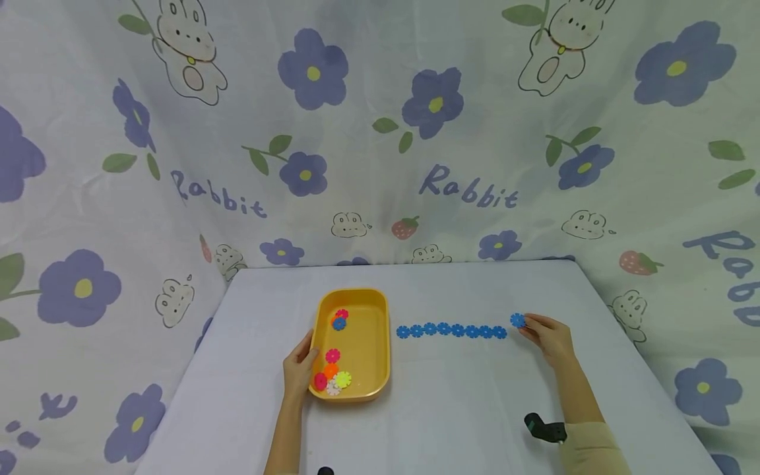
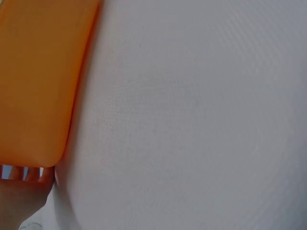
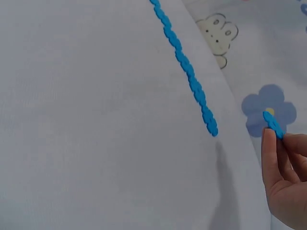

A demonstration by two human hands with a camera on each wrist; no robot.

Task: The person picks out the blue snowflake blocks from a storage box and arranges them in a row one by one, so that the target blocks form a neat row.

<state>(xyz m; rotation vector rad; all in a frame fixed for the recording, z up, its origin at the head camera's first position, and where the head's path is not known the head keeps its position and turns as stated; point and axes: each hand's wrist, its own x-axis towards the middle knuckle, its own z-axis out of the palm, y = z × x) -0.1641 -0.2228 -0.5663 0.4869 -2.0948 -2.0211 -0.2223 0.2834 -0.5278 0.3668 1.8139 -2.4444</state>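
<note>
My right hand (image 1: 549, 338) pinches a single blue snowflake disc (image 1: 518, 320) between thumb and fingers, held just past the right end of a row of blue discs (image 1: 457, 330). In the right wrist view that pinched disc (image 3: 273, 124) appears edge-on, apart from the row's near end (image 3: 209, 122). My left hand (image 1: 299, 369) grips the left side of a yellow tray (image 1: 371, 343), thumb over the rim. Only the tray's orange-looking outer wall (image 2: 43, 81) and part of the left hand (image 2: 24, 191) show in the left wrist view.
Inside the tray lie pink discs (image 1: 333, 355), an orange disc (image 1: 330, 371), a yellow-green disc (image 1: 343, 379), a white disc (image 1: 334, 386) and a blue disc (image 1: 339, 324). A white cloth covers the table (image 1: 451, 409). A printed curtain (image 1: 368, 132) hangs behind it.
</note>
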